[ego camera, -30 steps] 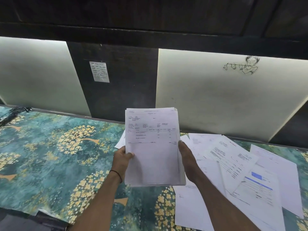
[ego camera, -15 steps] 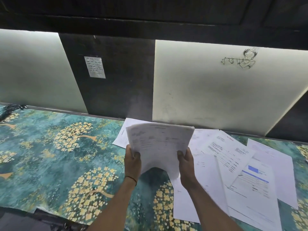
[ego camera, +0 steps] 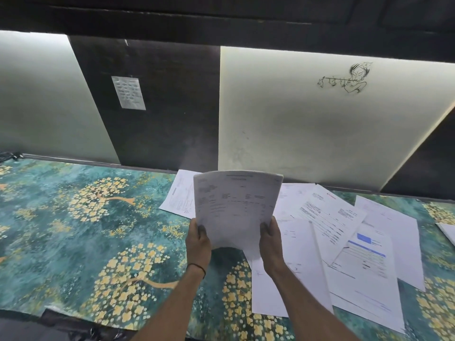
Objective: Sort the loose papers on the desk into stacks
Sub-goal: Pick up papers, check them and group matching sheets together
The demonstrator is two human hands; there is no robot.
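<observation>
A stack of white printed papers [ego camera: 236,205] is held up above the desk, bowed so its top curves toward me. My left hand [ego camera: 198,242] grips its lower left edge and my right hand [ego camera: 270,242] grips its lower right edge. Several loose sheets [ego camera: 327,217] lie spread and overlapping on the desk to the right of my hands. One of them bears a blue header [ego camera: 364,244]. A single sheet [ego camera: 181,195] lies behind the held stack, partly hidden by it.
The desk is covered with a teal cloth with yellow flower trees [ego camera: 86,230]. Pale panels [ego camera: 307,124] and a dark panel with a small taped note [ego camera: 128,92] stand along the back. More paper [ego camera: 446,232] shows at the far right edge.
The stack went from upright and flat to lowered and bent a second ago, and now rises slightly, more upright though still bowed. Both hands keep their grip.
</observation>
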